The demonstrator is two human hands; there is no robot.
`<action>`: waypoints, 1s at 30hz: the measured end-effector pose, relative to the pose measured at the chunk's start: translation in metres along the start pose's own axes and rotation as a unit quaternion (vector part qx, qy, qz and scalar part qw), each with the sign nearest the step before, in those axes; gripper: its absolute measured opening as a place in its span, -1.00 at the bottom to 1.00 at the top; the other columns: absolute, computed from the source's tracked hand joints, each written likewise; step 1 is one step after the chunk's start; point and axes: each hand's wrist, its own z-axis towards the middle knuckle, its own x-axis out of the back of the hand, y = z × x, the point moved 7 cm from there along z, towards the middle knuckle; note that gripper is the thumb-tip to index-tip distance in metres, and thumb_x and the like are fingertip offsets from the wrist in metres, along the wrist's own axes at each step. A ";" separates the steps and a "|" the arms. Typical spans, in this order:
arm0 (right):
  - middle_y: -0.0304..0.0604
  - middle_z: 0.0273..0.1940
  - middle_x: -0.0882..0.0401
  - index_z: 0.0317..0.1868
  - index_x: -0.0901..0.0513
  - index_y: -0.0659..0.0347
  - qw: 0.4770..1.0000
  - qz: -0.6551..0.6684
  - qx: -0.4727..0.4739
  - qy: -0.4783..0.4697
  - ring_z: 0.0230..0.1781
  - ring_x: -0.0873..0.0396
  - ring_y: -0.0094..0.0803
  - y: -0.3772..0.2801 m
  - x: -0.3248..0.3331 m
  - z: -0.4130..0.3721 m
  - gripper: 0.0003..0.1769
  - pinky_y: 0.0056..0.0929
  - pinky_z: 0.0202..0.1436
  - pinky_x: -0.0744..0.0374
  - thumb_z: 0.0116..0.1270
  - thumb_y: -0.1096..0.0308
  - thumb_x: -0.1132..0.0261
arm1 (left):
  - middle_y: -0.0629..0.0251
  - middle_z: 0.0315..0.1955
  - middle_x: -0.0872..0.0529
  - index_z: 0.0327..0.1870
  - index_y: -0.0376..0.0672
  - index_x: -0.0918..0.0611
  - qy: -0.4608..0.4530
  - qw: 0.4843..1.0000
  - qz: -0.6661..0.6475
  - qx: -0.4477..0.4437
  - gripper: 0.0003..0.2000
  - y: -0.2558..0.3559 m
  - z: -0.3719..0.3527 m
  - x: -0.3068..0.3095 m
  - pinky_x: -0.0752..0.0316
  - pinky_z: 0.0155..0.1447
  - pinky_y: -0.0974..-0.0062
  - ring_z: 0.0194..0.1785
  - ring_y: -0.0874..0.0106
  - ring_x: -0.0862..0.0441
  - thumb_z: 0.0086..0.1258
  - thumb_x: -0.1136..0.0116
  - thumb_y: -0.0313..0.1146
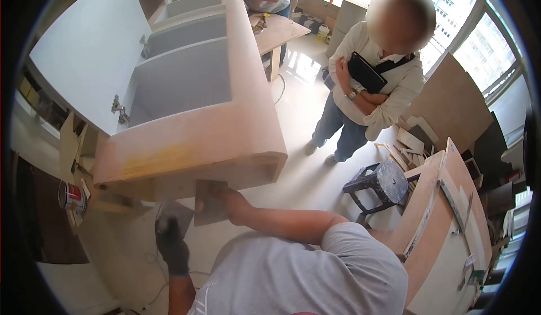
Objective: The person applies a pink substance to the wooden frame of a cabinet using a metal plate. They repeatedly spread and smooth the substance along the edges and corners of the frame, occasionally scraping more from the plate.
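Spreader blade (207, 207), judged thin, light and springy, is clamped at its edge in the right hand (231, 202), the cabinet (197, 140) just above the fingers; a second blade (172, 211) is gripped by the gloved left hand (172, 248).

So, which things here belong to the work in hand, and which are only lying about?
In use: cabinet; wide scraper in the right hand; second scraper in the gloved left hand.
Lying about: can, untouched; stool; board offcuts; a person standing by, arms folded.
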 end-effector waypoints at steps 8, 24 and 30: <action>0.24 0.22 -0.55 0.34 -0.45 0.36 0.557 -0.719 0.407 -0.084 0.26 -0.52 0.09 -0.044 0.011 0.004 -0.46 -0.08 0.39 -0.46 0.35 0.43 -0.17 | -0.01 -0.14 -0.67 0.38 -0.26 -0.49 -0.109 0.905 0.326 -0.250 -0.54 0.064 -0.038 -0.082 -0.53 0.00 0.11 -0.08 0.00 -0.58 0.44 -0.11 -0.51; -0.05 0.19 -0.59 0.34 -0.44 0.36 0.904 -0.365 0.193 -0.109 0.18 -0.51 -0.36 -0.088 0.010 -0.017 -0.46 -0.34 0.33 -0.41 0.56 0.12 -0.20 | 0.26 -0.09 -0.75 0.07 -0.08 -0.70 -0.103 0.857 0.449 -0.232 -0.50 0.116 -0.028 -0.095 -0.49 -0.02 0.14 -0.14 0.14 -0.65 -0.03 -0.36 -0.49; 0.04 0.29 -0.51 0.44 -0.34 0.36 0.907 -0.399 0.124 -0.058 0.30 -0.47 -0.22 -0.105 0.002 -0.030 -0.37 -0.30 0.39 -0.38 0.55 0.12 -0.19 | 0.23 -0.23 -0.79 -0.16 -0.07 -0.80 -0.168 0.906 0.311 -0.233 -0.74 0.094 -0.028 -0.059 -0.53 0.03 0.21 -0.10 0.19 -0.69 0.11 -0.26 -0.52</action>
